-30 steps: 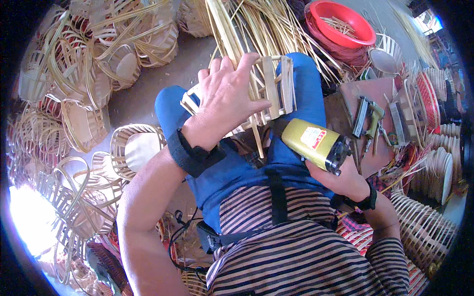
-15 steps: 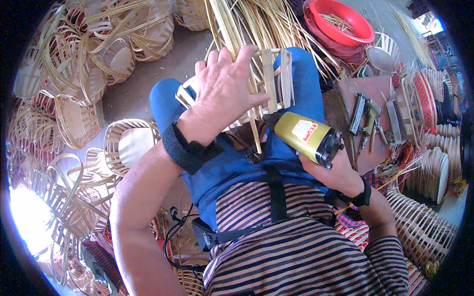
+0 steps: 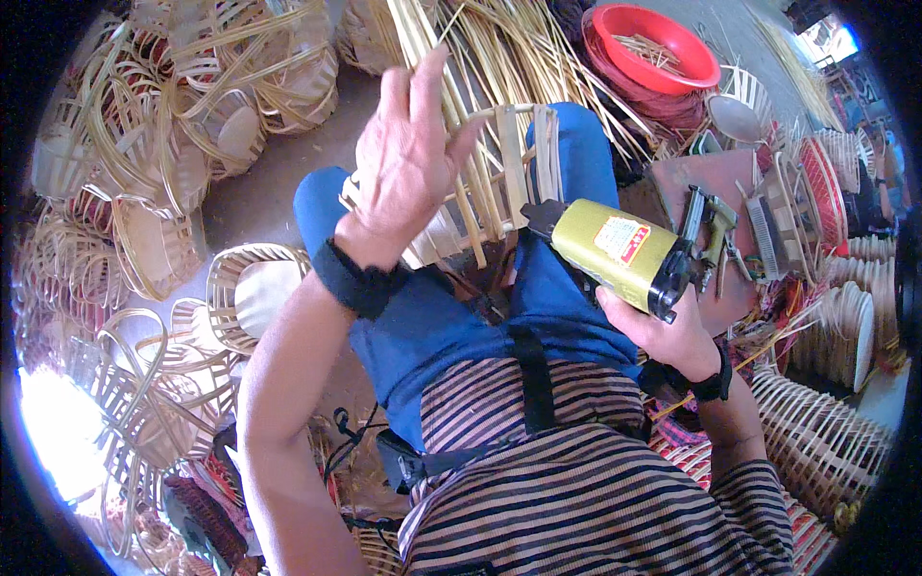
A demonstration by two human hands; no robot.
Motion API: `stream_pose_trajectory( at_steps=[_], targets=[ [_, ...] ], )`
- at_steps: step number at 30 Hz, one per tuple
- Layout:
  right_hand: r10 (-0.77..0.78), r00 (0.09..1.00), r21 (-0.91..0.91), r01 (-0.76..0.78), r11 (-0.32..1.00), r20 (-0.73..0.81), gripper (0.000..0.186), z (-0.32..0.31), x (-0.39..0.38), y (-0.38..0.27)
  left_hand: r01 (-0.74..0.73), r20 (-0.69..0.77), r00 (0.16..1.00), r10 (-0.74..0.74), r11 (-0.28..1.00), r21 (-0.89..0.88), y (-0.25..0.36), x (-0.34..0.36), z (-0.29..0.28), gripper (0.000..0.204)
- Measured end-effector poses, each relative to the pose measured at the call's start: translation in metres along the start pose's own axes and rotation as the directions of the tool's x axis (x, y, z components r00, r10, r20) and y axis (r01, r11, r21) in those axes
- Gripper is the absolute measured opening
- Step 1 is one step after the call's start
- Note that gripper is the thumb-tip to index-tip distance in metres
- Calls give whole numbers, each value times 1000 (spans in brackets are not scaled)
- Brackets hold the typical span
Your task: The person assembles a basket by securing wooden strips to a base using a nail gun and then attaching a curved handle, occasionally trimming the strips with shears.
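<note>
A half-woven basket of pale bamboo strips rests across my blue-trousered lap. My left hand is over its left part, fingers stretched out and thumb apart, hiding much of the weave. A loose end of a narrow strip sticks out toward me from under the basket's near edge. My right hand grips a yellow-green staple gun from below. The dark nose of the gun is close to the basket's near right edge; whether it touches I cannot tell.
Finished baskets pile up at the left. Long bamboo strips lie ahead, beside a red basin with short sticks in it. At my right, a second tool lies on a reddish board, near stacked basket pieces.
My left hand has shifted left and its fingers have straightened away from the basket. The basket has tilted a little, and the staple gun has moved slightly right and away from me.
</note>
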State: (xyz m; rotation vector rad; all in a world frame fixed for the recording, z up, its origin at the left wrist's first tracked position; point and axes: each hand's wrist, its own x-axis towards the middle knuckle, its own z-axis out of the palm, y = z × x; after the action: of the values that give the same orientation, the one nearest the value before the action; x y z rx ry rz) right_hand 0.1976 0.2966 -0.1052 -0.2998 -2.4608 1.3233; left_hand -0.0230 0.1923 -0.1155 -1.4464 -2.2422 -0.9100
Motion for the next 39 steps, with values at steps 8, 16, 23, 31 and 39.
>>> stream_pose_trajectory(
  at_steps=[8,16,23,31,39],
  targets=[
    [-76,996,-25,77,997,43,23,6,-9,15,-82,-196,978,74,996,-33,0,10,5,39],
    [-230,953,-146,261,954,196,27,4,-4,13,-99,-125,988,88,991,-87,4,0,-2,41],
    [-317,920,-164,358,919,230,32,6,2,10,17,-76,997,-19,1000,-24,8,-2,2,45],
    [-294,919,-226,354,907,261,33,10,1,9,123,-14,992,-125,988,-91,19,-2,-3,46],
    [148,988,205,-155,966,49,24,0,9,-10,129,-96,981,-168,937,-325,-1,14,14,42]
  ],
)
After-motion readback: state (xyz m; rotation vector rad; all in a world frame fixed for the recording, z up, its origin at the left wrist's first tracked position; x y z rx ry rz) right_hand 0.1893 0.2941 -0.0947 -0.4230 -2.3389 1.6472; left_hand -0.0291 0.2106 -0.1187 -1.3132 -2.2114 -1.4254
